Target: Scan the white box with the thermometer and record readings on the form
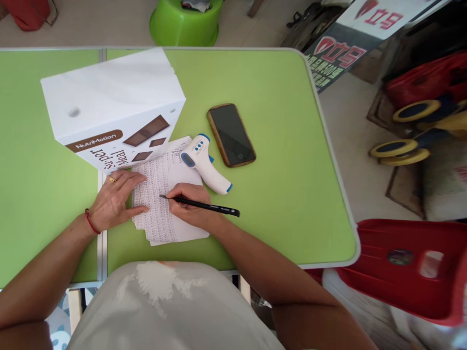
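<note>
A black pen [209,206] is pinched in my right hand [188,204], its tip over a sheet of paper [160,218] filled with rows of small writing. The left edge of that paper lies under or beside my left hand [118,197], whose fingers and thumb are spread. A ring and a red string bracelet show on this hand. On the upper right part of the paper rests a white and blue infrared thermometer [206,163]. Just behind my left hand stands a white NutriMotion box [113,102], which hides part of the paper's top.
A phone in a brown case [232,135] lies right of the thermometer on the green table [292,194]. Past the table stand a green stool [184,24], a printed sign [335,56] and a red plastic chair [408,262]. Yellow-handled scissors [399,148] appear at far right.
</note>
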Available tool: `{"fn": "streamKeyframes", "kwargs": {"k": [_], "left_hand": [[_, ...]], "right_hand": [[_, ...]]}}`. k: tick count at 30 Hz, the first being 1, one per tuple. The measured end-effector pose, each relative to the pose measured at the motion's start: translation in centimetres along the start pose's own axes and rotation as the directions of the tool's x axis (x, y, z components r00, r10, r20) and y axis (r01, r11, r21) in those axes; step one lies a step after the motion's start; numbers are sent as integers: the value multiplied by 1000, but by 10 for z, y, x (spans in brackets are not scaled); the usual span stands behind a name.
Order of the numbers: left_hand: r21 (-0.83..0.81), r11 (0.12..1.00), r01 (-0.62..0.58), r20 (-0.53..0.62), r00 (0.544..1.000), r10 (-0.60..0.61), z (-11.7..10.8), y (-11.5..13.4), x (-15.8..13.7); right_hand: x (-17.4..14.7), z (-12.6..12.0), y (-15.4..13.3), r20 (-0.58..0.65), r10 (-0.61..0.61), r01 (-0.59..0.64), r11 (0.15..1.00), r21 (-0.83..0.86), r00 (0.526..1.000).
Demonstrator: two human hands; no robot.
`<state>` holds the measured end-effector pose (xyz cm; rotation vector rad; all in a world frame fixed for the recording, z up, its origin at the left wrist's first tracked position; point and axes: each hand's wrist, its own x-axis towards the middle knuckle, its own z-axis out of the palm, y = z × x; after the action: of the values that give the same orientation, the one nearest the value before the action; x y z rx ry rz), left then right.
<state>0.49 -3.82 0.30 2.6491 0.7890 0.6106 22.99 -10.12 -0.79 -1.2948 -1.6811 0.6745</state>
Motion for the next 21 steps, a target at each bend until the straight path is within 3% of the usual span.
{"fn": "streamKeyframes", "kwargs": {"k": [14, 21], "left_hand": [[-17, 1000, 8, 5, 1000, -8, 1, 0, 0], [1, 1000, -13, -9, 1000, 13, 0, 0, 1]], "right_hand": [[-1, 0, -1, -21, 46, -47, 998, -29, 999], [-1, -1, 0, -39, -4, 3, 1000, -23, 999]]}}
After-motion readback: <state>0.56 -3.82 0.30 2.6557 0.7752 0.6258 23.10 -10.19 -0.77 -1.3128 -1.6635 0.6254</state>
